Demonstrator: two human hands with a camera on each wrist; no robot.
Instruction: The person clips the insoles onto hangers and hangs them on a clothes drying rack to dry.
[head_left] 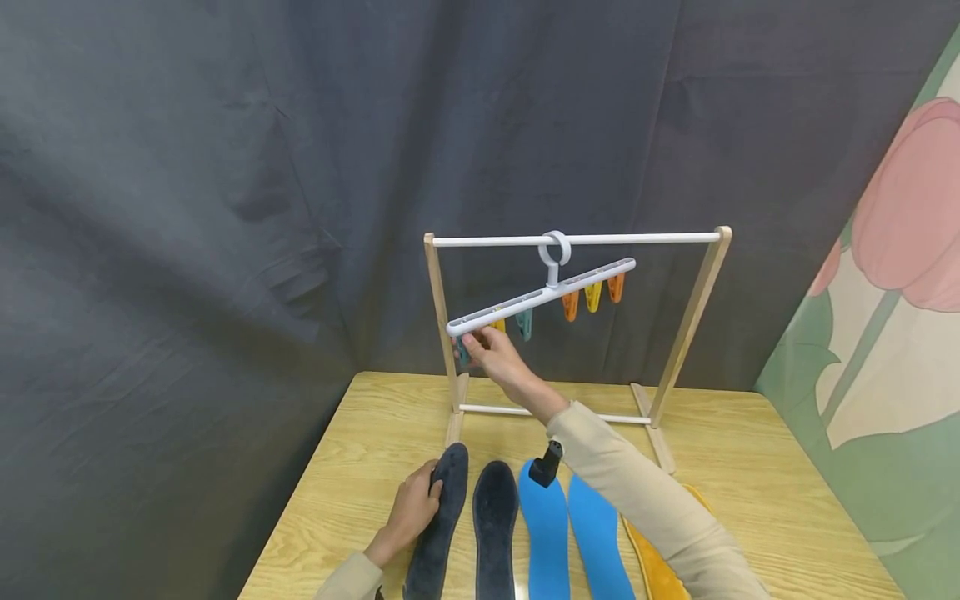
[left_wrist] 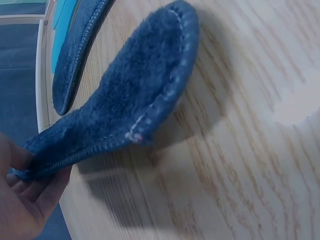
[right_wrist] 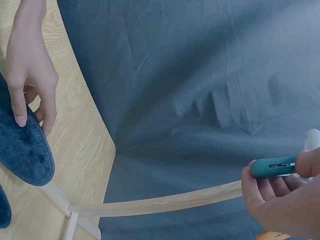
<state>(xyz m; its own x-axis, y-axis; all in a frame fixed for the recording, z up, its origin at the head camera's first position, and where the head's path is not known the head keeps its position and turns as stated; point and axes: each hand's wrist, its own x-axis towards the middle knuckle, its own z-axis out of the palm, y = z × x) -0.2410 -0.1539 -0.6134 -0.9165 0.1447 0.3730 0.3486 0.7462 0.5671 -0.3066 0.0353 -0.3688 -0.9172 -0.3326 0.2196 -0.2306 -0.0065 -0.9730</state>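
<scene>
My left hand (head_left: 411,504) pinches the edge of a dark, fuzzy insole (left_wrist: 145,70) between thumb and fingers, near its far end. That insole is lifted off the table along part of its length, with a shadow beneath. At the left end of a white clip hanger (head_left: 517,305), my right hand (head_left: 498,360) grips a teal clip (right_wrist: 272,166) between thumb and fingers. The hanger tilts down to the left on that side. Nothing shows between the clip's jaws. A second dark insole (head_left: 496,525) lies flat just right of the held one.
A wood-and-white rack (head_left: 690,321) stands at the table's (head_left: 765,500) back, the hanger hooked over its top bar. More clips, including a yellow clip (head_left: 593,297), hang along it. Two blue insoles (head_left: 543,533) and an orange-yellow insole (head_left: 654,567) lie right, partly under my right sleeve.
</scene>
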